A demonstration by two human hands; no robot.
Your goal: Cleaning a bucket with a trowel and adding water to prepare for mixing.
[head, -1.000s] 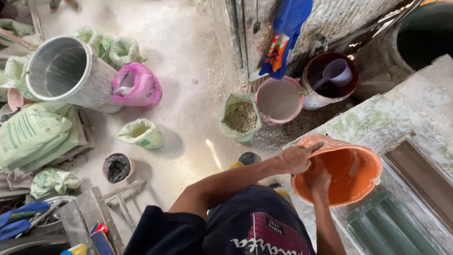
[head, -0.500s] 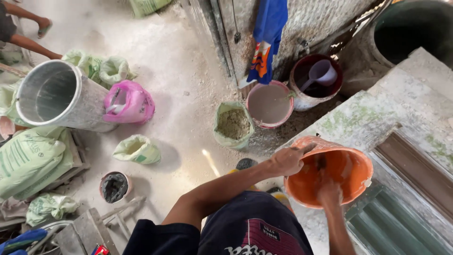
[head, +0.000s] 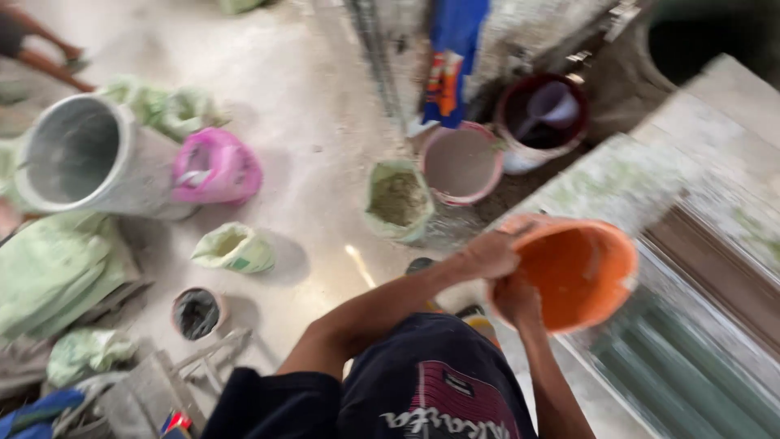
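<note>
Dusty concrete yard w/ sacks & buckets. Your left hand (head: 487, 256) grips the orange bucket (head: 573, 272) rim; right hand (head: 516, 299) clasps its near edge, fingers closed.

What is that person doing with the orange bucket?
A person is bent over an orange bucket on a stone ledge. The left hand grips its near rim, and the right hand is at the rim too, partly inside. On the floor beside them are a green sack, a pink bucket and a big metal drum.
</note>
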